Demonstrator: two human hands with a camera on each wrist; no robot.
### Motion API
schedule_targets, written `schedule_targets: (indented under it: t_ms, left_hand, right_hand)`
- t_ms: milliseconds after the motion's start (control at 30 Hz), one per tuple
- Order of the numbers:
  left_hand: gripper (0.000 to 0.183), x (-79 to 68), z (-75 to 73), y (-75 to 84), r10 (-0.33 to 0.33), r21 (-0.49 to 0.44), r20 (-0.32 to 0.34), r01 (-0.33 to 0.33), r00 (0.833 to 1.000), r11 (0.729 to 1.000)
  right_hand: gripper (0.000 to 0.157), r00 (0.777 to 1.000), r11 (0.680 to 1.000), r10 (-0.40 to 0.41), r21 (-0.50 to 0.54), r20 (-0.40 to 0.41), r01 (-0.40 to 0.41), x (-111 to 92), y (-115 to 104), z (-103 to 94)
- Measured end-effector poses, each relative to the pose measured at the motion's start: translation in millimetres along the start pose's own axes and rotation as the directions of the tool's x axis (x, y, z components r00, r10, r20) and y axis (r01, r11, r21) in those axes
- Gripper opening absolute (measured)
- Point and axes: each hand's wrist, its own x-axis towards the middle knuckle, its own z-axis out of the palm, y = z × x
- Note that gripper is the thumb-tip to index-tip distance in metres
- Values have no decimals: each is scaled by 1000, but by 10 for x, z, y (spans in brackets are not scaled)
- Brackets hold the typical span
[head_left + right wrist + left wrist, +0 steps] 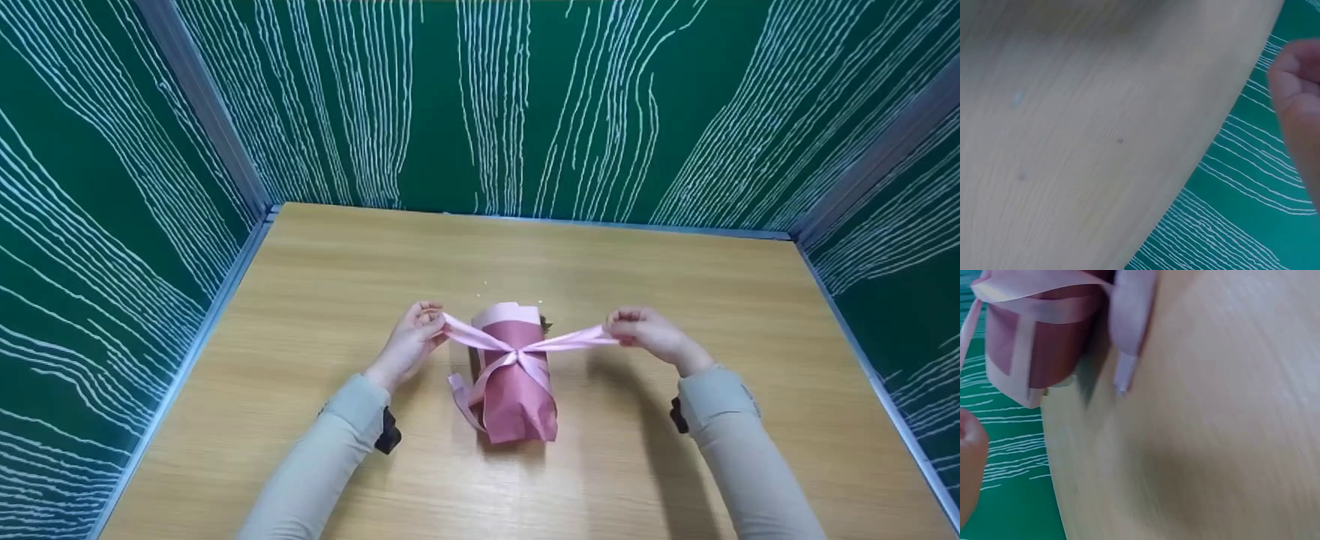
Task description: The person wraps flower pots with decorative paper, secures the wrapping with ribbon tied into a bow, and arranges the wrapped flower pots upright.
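Note:
A bouquet wrapped in dark pink paper (517, 409) with a paler pink upper edge lies on the wooden table. Round its middle runs a pink ribbon (559, 343), crossed at the front centre. My left hand (409, 341) pinches one length of the ribbon to the left of the wrap. On the other side my right hand (652, 334) pinches a second length, and both stretch out taut. One loose ribbon tail (1131, 315) hangs beside the wrap in the left wrist view. A bit of green leaf (546, 324) peeks out at the wrap's upper right.
The wooden table (337, 262) is bordered by green panels (435, 112) with wavy white lines at the back and both sides. Metal posts (217, 112) stand at the back corners. A few tiny white specks lie behind the bouquet.

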Motion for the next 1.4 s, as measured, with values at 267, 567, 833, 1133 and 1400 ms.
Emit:
schedule_targets:
  t_ms: [267,567,833,1133,1400]
  left_hand:
    - [35,49,62,-37,15,-5,-59,-16,998,1000]
    - [39,20,-11,-38,22,207,-145,9,989,978]
    - [19,-129,-2,-10,-54,413,-100,90,994,906]
    - [36,-246,127,-89,-227,610,130,103,965,786]
    - [47,-211,294,-289,-286,558,190,136,939,818]
  right_hand:
    - [21,986,941,2,335,-166,54,114,-164,211]
    - [56,993,961,45,278,-107,-14,64,-131,238]
    - [50,990,984,122,119,73,-130,-62,23,279]
    - [52,946,989,127,36,299,-144,-97,46,586]
    - [31,935,930,124,291,333,-226,162,304,899]
